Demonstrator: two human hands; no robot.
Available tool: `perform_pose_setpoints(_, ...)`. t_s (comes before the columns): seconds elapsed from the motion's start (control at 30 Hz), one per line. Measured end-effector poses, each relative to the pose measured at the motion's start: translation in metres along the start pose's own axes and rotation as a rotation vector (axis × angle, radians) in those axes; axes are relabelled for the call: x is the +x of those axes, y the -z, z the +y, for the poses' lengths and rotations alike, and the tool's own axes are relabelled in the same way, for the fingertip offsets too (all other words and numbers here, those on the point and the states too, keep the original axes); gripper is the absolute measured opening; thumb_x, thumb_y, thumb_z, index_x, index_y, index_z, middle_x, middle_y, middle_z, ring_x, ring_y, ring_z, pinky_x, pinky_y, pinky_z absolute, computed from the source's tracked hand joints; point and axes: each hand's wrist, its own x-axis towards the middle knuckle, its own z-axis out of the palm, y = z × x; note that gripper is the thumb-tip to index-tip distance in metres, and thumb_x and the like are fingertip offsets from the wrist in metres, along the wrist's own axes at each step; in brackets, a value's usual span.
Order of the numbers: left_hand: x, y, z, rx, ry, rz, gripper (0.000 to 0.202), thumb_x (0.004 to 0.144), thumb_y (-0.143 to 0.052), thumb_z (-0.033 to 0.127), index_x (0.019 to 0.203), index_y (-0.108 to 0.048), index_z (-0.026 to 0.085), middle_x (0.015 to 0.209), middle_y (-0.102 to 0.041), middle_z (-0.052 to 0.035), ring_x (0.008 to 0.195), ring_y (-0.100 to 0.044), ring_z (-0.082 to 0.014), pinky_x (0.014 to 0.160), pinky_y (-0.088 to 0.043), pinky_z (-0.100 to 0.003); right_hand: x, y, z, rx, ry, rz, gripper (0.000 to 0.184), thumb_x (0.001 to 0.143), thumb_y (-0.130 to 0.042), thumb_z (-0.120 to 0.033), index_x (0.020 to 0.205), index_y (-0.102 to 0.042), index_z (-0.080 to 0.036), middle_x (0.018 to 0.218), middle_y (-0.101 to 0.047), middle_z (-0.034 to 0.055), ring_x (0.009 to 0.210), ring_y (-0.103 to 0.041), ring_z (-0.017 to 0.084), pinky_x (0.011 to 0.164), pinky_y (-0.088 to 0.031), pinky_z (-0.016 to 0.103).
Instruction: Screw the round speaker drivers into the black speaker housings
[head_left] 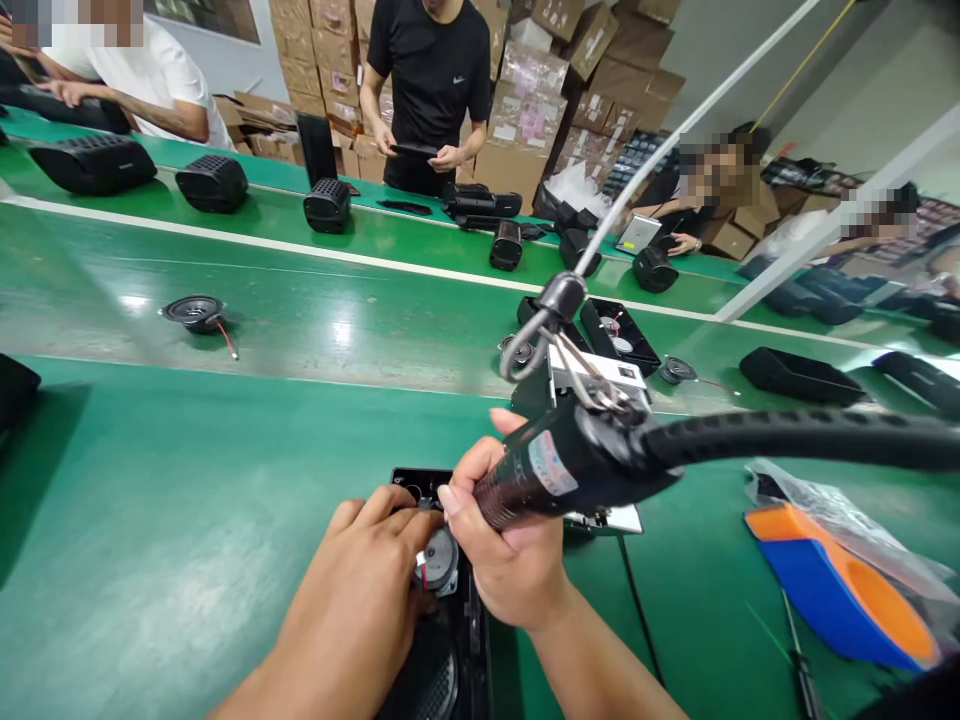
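Note:
My right hand point(517, 540) is wrapped round a black electric screwdriver point(536, 470), which hangs by a metal hook from a white cord and has a thick black cable running right. Its tip points down-left and is hidden behind my fingers. Below it lies an open black speaker housing point(476, 640) with a round speaker driver point(439, 562) inside. My left hand point(367, 570) bends over the housing, its fingers and thumb closed about the driver's left side. The fingertips are partly hidden. A dark mesh grille point(439, 690) shows at the housing's near end.
Beyond is a green conveyor point(300, 340) carrying a loose speaker driver point(196, 312) and several black housings. A white-topped box point(626, 372) stands behind the screwdriver. At right lie an orange-and-blue holder point(840, 585), plastic bags and a hand screwdriver point(804, 680). Several people work across the line.

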Motion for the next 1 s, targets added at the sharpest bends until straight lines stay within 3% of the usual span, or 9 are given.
perform_pose_setpoints(0.13, 0.001, -0.001, -0.007, -0.021, -0.007, 0.018, 0.051, 0.082, -0.078, 0.001, 0.124, -0.084, 0.029, 0.133, -0.085, -0.002, 0.136, -0.066, -0.0347, 0.108, -0.049, -0.05, 0.002, 0.02, -0.032, 0.085, 0.144, 0.211, 0.06, 0.111, -0.068, -0.018, 0.16, -0.047, -0.046, 0.087, -0.061, -0.0097, 0.057, -0.058, 0.012, 0.061, -0.059, 0.028)
perform_pose_setpoints(0.27, 0.002, -0.02, -0.024, -0.007, -0.087, 0.152, 0.056, 0.079, -0.077, 0.008, 0.129, -0.086, 0.031, 0.129, -0.086, -0.0051, 0.125, -0.072, -0.0395, 0.101, -0.054, -0.051, 0.014, 0.06, -0.066, -0.073, 0.337, 0.434, 0.059, 0.107, -0.072, -0.012, 0.156, -0.053, -0.04, 0.084, -0.065, -0.0112, 0.053, -0.055, 0.011, 0.058, -0.061, 0.027)
perform_pose_setpoints(0.37, 0.004, -0.036, -0.035, -0.053, -0.212, 0.326, 0.05, 0.078, -0.071, 0.011, 0.121, -0.086, 0.033, 0.119, -0.087, -0.0035, 0.114, -0.074, -0.0359, 0.094, -0.055, -0.046, 0.02, 0.085, -0.07, -0.259, 0.414, 0.417, 0.061, 0.106, -0.072, -0.009, 0.155, -0.052, -0.038, 0.081, -0.066, -0.011, 0.054, -0.056, 0.012, 0.059, -0.061, 0.028)
perform_pose_setpoints(0.43, 0.006, -0.04, -0.038, -0.083, -0.251, 0.372, 0.049, 0.077, -0.069, 0.012, 0.118, -0.086, 0.033, 0.115, -0.086, -0.0028, 0.109, -0.075, -0.0339, 0.09, -0.057, -0.044, 0.021, 0.092, -0.064, -0.308, 0.397, 0.355, 0.062, 0.104, -0.073, -0.008, 0.156, -0.052, -0.035, 0.081, -0.066, -0.0106, 0.054, -0.059, 0.012, 0.058, -0.061, 0.029)
perform_pose_setpoints(0.67, 0.002, -0.017, -0.029, -0.108, -0.176, 0.204, 0.051, 0.081, -0.071, 0.009, 0.125, -0.087, 0.03, 0.121, -0.083, -0.0075, 0.111, -0.076, -0.0332, 0.093, -0.06, -0.043, 0.02, 0.089, -0.059, -0.327, 0.206, 0.291, 0.048, 0.101, -0.076, -0.01, 0.138, -0.057, -0.034, 0.078, -0.065, -0.0113, 0.056, -0.059, 0.012, 0.059, -0.057, 0.027)
perform_pose_setpoints(0.77, -0.002, -0.007, -0.018, -0.086, -0.132, 0.08, 0.054, 0.082, -0.069, 0.001, 0.128, -0.084, 0.026, 0.125, -0.083, -0.0069, 0.121, -0.07, -0.0343, 0.103, -0.055, -0.047, 0.014, 0.083, -0.063, -0.27, 0.038, 0.276, 0.048, 0.1, -0.082, -0.016, 0.139, -0.058, -0.031, 0.075, -0.065, -0.0103, 0.053, -0.058, 0.012, 0.053, -0.055, 0.025)
perform_pose_setpoints(0.87, -0.003, -0.001, -0.01, -0.098, -0.1, -0.004, 0.053, 0.083, -0.066, -0.004, 0.126, -0.082, 0.024, 0.128, -0.083, -0.0057, 0.124, -0.067, -0.0336, 0.104, -0.05, -0.05, 0.001, 0.072, -0.067, -0.177, -0.115, 0.258, 0.049, 0.102, -0.083, -0.019, 0.144, -0.06, -0.032, 0.072, -0.063, -0.01, 0.048, -0.056, 0.011, 0.049, -0.054, 0.024)
perform_pose_setpoints(1.0, -0.002, 0.003, -0.006, -0.116, -0.091, -0.027, 0.053, 0.08, -0.068, -0.006, 0.124, -0.081, 0.022, 0.126, -0.083, -0.0047, 0.125, -0.064, -0.0338, 0.101, -0.048, -0.05, -0.014, 0.056, -0.081, -0.005, -0.041, 0.244, 0.051, 0.106, -0.074, -0.015, 0.148, -0.058, -0.04, 0.068, -0.059, -0.0116, 0.044, -0.052, 0.011, 0.048, -0.055, 0.025)
